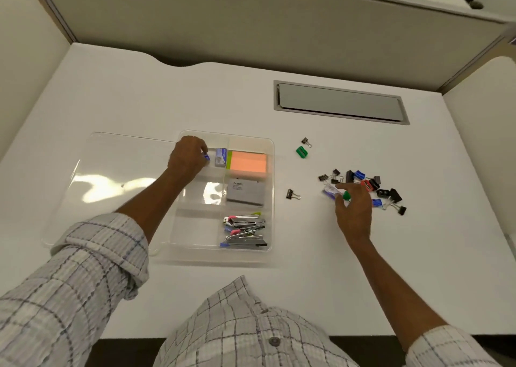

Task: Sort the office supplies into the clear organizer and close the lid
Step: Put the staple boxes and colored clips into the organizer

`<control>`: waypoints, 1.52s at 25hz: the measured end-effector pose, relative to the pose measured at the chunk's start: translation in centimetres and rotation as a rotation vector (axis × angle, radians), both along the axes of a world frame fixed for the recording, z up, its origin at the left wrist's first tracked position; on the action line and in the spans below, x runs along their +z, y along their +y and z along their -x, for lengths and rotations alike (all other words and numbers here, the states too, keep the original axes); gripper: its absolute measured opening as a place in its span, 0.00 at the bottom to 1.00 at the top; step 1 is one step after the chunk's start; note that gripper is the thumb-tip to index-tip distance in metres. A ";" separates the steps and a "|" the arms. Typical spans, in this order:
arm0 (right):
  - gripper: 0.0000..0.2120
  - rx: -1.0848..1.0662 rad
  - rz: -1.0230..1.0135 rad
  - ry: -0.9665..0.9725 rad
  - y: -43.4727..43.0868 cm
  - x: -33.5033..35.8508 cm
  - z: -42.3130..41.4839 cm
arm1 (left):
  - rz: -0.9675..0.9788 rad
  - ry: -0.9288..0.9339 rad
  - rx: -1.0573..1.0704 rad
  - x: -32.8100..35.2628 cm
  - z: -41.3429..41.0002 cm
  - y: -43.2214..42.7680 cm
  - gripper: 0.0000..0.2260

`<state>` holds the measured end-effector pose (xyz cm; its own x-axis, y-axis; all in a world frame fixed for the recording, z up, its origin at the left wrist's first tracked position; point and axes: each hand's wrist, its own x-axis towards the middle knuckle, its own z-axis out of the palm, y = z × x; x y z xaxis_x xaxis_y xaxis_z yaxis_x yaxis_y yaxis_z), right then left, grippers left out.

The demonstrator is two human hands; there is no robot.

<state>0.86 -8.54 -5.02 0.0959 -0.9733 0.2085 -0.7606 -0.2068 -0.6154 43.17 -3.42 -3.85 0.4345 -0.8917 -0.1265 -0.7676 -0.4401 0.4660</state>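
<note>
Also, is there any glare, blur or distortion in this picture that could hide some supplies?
Head view: white glare patches sit on the clear lid and in a middle compartment of the organizer, hiding detail there; the wide lens bows the desk edges; the small blue item pinched by the left hand and the binder clip pile look soft; shadows are faint.

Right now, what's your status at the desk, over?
Left hand pinches a blue piece over the organizer. Right hand at the clip pile, touching a green piece; grip unclear. Lid open, lying beside it. Nothing blocks the path.
</note>
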 end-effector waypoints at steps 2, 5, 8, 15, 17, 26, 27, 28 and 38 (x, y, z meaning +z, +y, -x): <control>0.12 -0.050 -0.057 0.074 0.2 -1.1 2.8 | 0.023 -0.002 0.053 -0.1 0.3 -0.2 0.08; 0.14 0.024 -0.102 0.170 1.3 -2.3 4.9 | 0.045 0.043 0.115 -0.2 1.2 -0.5 0.07; 0.14 0.030 -0.097 0.166 2.2 -2.3 5.2 | 0.103 0.094 0.139 -0.3 2.2 -0.7 0.09; 0.18 0.124 -0.082 0.049 2.4 -1.3 4.9 | 0.274 0.211 0.189 1.1 4.9 -0.6 0.09; 0.18 0.199 -0.085 0.033 1.7 -0.4 4.2 | 0.338 0.208 0.203 2.0 6.2 -0.4 0.10; 0.17 0.282 -0.215 0.082 -3.1 0.4 2.6 | 0.490 0.365 -0.134 5.4 19.7 -0.7 0.08; 0.15 0.295 -0.214 0.122 -3.3 0.4 2.6 | 0.443 0.382 -0.172 5.0 21.3 -0.6 0.08; 0.14 0.313 -0.213 0.174 -3.4 0.5 2.8 | 0.385 0.389 -0.217 4.4 22.9 -0.5 0.08; 0.14 0.386 -0.211 0.357 -2.8 0.5 5.5 | -0.077 -0.031 -0.575 -0.3 31.0 -0.5 0.21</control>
<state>-4.62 -11.30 -4.50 0.4823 -0.8706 -0.0974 -0.8227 -0.4119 -0.3919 12.13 -3.91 -4.11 -0.1120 -0.9744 -0.1951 -0.9063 0.0196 0.4222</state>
